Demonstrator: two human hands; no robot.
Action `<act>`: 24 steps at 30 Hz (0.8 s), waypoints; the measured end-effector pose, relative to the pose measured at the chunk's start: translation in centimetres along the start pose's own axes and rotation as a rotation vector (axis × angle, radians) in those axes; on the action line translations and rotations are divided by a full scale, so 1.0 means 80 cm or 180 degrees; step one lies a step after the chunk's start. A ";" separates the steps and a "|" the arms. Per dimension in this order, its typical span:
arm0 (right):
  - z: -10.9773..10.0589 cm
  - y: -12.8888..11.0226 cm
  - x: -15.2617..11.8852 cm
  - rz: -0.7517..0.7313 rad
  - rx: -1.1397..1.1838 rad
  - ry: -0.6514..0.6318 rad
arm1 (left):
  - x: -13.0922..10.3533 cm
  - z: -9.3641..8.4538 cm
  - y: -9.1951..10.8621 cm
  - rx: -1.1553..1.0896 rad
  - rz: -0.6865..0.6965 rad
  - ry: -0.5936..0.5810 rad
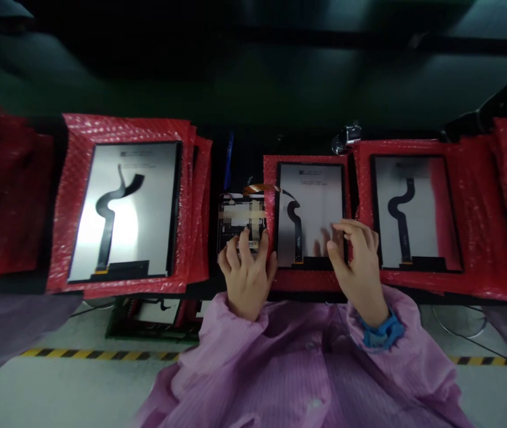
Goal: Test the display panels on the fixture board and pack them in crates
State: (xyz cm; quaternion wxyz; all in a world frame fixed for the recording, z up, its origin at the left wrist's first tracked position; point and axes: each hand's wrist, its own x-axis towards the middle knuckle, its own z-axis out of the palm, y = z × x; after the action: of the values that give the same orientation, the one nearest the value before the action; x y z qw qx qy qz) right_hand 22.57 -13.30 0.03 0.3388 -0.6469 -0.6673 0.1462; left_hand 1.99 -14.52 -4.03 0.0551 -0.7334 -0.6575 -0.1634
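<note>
My left hand [249,270] rests with fingers apart on the lower part of a small open electronic unit [239,215] that shows a board and strips of tape. An orange ribbon cable [260,188] runs from this unit to the dark flex cable [296,229] of a display panel [318,211]. The panel lies face down, its silvery back up, on a red bubble-wrap sheet [309,280]. Over the panel's right edge is my right hand [360,264], thumb and fingers apart, nothing visible between them. Whether its fingertips touch the panel, I cannot tell.
Another display panel [123,220] lies on red bubble wrap at left, and a third panel [413,208] at right. More red wrap [8,190] is piled far left. A small metallic device [346,138] sits behind. A green crate [122,324] holding panels stands below the bench.
</note>
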 end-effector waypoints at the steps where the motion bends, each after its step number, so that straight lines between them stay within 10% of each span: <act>1: -0.005 -0.002 -0.004 0.0033 -0.0175 -0.0078 | 0.001 -0.001 -0.001 0.0006 0.0036 0.0038; 8: -0.008 0.002 -0.022 0.0243 -0.0569 -0.0489 | 0.000 0.001 -0.005 -0.1098 0.0580 0.0753; 17: -0.030 0.003 -0.013 0.1504 0.1587 -0.0396 | 0.003 0.005 0.005 -0.1300 0.0908 0.0459; 24: -0.061 -0.082 0.003 0.0028 0.2451 -0.0864 | 0.042 -0.036 -0.016 -0.3477 -0.0719 -0.0313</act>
State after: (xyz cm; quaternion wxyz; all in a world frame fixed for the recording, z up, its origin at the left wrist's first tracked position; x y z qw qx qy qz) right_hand 20.68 -15.00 7.78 0.4645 -0.4505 -0.5997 0.4708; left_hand 0.51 -12.02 -0.45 -0.3815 -0.5872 -0.5536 -0.4509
